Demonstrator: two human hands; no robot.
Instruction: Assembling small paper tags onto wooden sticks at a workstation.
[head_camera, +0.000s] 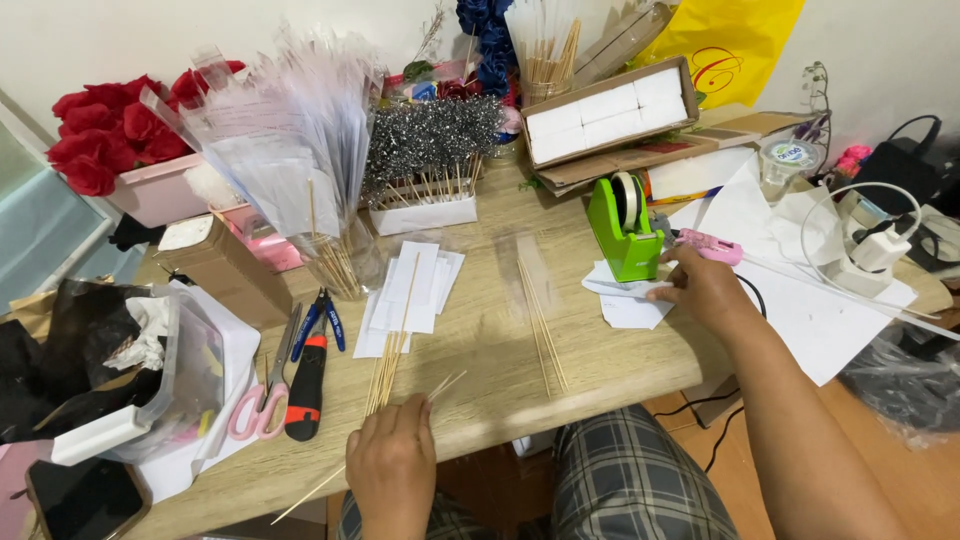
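A: Where does the left hand sit?
B: At the table's near edge, fingers curled over the bundle of thin wooden sticks.
A: And the right hand?
B: Near the right edge, fingertips pressing a clear strip of tape just beside the green tape dispenser; nothing gripped that shows.
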